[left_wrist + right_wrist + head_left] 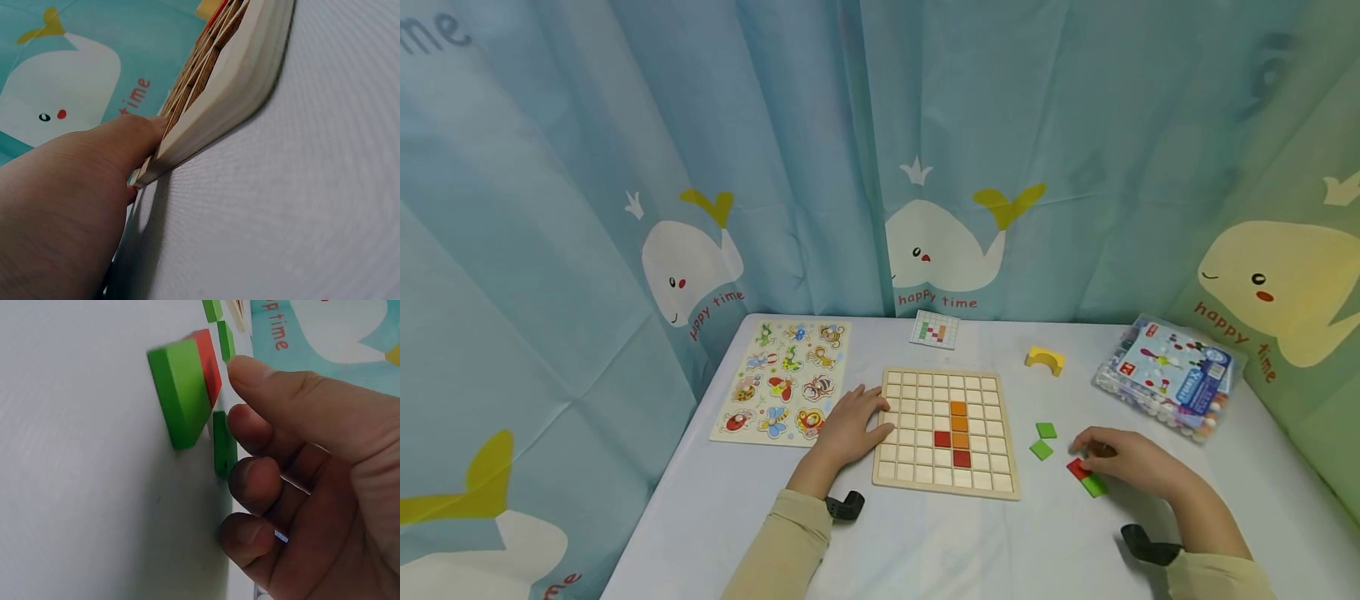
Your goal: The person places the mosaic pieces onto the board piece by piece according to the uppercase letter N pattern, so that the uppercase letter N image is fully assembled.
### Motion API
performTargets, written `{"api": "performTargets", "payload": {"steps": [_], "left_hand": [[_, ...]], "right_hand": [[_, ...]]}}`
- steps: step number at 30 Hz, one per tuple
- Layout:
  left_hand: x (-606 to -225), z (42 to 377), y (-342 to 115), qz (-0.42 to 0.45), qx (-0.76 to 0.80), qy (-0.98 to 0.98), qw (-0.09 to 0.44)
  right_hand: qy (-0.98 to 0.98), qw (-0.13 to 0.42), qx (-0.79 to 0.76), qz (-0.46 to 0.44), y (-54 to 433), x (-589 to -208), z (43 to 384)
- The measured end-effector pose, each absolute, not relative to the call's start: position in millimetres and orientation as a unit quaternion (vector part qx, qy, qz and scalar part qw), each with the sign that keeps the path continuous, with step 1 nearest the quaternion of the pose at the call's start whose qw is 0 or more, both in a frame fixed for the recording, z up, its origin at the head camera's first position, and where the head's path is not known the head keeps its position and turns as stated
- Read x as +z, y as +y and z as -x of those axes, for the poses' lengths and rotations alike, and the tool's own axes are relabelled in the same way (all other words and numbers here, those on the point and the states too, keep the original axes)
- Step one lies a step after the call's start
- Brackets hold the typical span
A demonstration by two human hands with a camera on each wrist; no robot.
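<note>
The wooden grid board (907,477) lies flat, with three orange tiles (959,423) in a column and red tiles (962,458) to the left of and below the lowest one. My left hand (848,429) rests at the board's left edge, its thumb (134,140) on the rim. To the right of the board my right hand (1131,460) hovers low, fingers loosely bent, beside a loose red tile (1078,469) and a green tile (1095,486) next to it. In the right wrist view a shaded green tile (222,447) sits close by the fingertips, with nothing gripped.
Two green tiles (1041,450) lie between board and right hand. A pattern card (935,330) is behind the board, and an insect puzzle board (797,358) at left. A yellow arch block (1045,360) and a clear plastic box (1172,375) stand at back right, before the curtain.
</note>
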State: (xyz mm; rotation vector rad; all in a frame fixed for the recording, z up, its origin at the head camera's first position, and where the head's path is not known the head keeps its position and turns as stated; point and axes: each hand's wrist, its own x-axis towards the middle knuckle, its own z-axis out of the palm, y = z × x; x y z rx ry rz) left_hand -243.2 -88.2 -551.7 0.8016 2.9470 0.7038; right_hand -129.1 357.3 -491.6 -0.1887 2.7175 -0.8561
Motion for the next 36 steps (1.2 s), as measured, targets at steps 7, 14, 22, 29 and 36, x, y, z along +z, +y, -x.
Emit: {"api": "performTargets", "payload": {"steps": [7, 14, 22, 29, 36], "left_hand": [[-550, 243, -88, -0.254, 0.223, 0.941, 0.006], [-551, 242, -88, -0.259, 0.226, 0.939, 0.003], [-552, 243, -88, -0.259, 0.222, 0.940, 0.002], [-552, 243, -88, -0.258, 0.221, 0.941, 0.006], [-550, 242, -88, -0.258, 0.222, 0.940, 0.002]], "right_hand": [[0.936, 0.158, -0.307, 0.069, 361, -495, 129], [0.929, 0.169, -0.322, 0.071, 359, -498, 129], [0.935, 0.158, -0.309, 0.069, 358, -502, 130], [0.943, 0.147, -0.292, 0.056, 361, -502, 130], [0.938, 0.150, -0.304, 0.069, 362, -502, 129]]}}
